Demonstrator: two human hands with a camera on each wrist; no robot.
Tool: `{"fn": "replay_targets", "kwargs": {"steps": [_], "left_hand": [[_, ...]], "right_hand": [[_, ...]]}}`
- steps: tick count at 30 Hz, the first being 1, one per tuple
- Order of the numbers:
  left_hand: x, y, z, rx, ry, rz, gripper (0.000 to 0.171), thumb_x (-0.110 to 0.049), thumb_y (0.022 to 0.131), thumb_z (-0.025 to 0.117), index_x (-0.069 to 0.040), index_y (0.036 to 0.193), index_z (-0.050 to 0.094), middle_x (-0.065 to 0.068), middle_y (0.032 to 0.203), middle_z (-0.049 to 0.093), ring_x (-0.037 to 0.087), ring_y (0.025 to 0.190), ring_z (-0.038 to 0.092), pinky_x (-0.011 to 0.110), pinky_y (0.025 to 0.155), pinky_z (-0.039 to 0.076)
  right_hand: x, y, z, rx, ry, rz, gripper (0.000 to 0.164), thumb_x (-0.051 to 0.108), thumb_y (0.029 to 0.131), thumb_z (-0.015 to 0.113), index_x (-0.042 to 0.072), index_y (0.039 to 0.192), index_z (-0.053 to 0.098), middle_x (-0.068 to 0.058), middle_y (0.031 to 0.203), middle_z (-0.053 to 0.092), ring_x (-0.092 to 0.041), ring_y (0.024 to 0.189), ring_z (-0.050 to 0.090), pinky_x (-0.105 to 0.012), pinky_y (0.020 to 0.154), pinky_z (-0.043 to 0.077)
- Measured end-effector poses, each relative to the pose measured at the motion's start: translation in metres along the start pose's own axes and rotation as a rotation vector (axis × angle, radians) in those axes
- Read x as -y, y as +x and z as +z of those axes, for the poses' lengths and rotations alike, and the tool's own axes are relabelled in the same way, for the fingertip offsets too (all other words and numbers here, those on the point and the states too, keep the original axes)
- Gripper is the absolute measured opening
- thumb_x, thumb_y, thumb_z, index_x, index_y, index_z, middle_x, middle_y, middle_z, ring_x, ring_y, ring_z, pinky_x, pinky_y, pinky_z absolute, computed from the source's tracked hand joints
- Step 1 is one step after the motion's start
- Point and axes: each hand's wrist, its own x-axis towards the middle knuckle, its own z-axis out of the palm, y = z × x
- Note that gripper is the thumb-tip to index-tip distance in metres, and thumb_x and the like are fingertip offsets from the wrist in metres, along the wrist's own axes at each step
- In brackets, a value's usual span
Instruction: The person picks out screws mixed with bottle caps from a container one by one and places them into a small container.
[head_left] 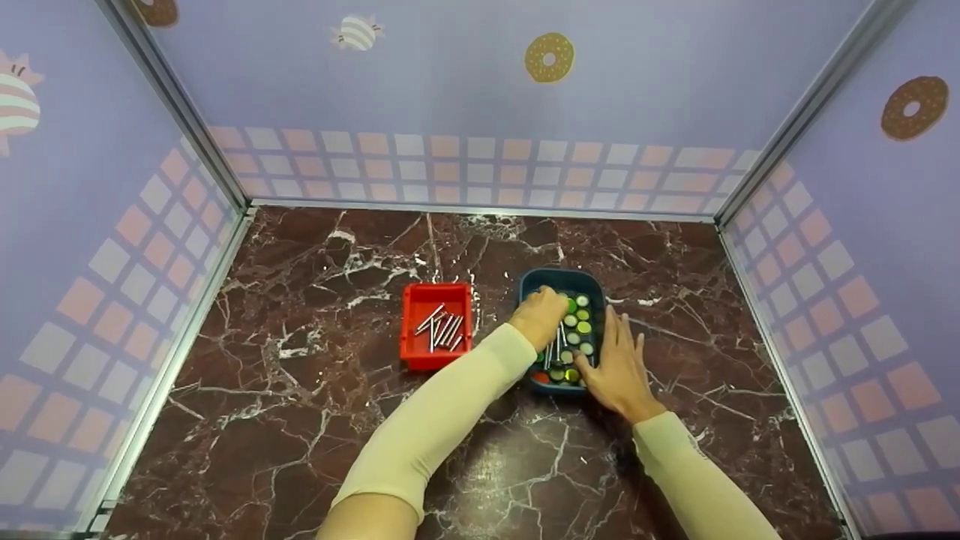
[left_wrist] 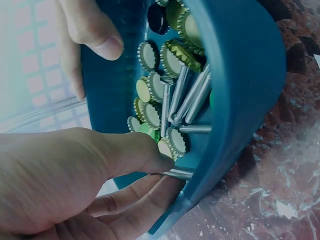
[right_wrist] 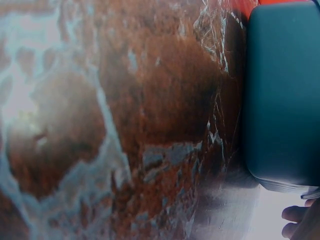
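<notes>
A dark blue box holds many bottle caps in green, yellow and silver, and several silver metal nails. My left hand reaches into it, and its thumb and fingers pinch a metal nail near the box wall. My right hand holds the right wall of the box, its thumb inside the rim and its fingers along the outside. To the left stands a red bin, with several silver nails lying in it.
Brown marbled tabletop lies under both containers. Pale purple walls with a checked pattern enclose the back and both sides. A gap of tabletop separates the red bin from the blue box.
</notes>
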Motion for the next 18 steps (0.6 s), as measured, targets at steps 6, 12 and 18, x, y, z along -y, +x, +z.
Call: {"fn": "replay_targets", "kwargs": {"steps": [6, 12, 18], "left_hand": [[-0.015, -0.034, -0.062, 0.051, -0.063, -0.017, 0.024, 0.003, 0.108, 0.076, -0.005, 0.130, 0.083, 0.026, 0.133, 0.078, 0.039, 0.110, 0.085, 0.052, 0.089, 0.074], [-0.022, -0.063, -0.105, 0.041, -0.095, -0.028, 0.026, 0.002, 0.109, 0.076, -0.004, 0.133, 0.079, 0.023, 0.140, 0.075, 0.037, 0.119, 0.081, 0.044, 0.102, 0.071], [-0.012, -0.069, -0.113, -0.023, -0.134, 0.000, 0.031, 0.005, 0.107, 0.075, -0.002, 0.137, 0.077, 0.023, 0.139, 0.074, 0.036, 0.121, 0.080, 0.043, 0.105, 0.070]], "right_hand": [[-0.001, -0.001, 0.001, 0.003, 0.014, -0.002, 0.105, 0.043, 0.109, 0.070, -0.005, 0.184, 0.012, -0.035, 0.189, 0.025, -0.057, 0.180, 0.017, -0.085, 0.141, 0.010], [-0.001, -0.001, 0.000, 0.012, 0.013, 0.002, 0.108, 0.044, 0.109, 0.071, -0.004, 0.184, 0.010, -0.034, 0.190, 0.025, -0.056, 0.180, 0.017, -0.084, 0.142, 0.011], [-0.001, 0.000, 0.001, -0.007, -0.004, -0.003, 0.108, 0.044, 0.108, 0.071, -0.006, 0.184, 0.012, -0.035, 0.188, 0.028, -0.057, 0.179, 0.020, -0.085, 0.141, 0.014]]}}
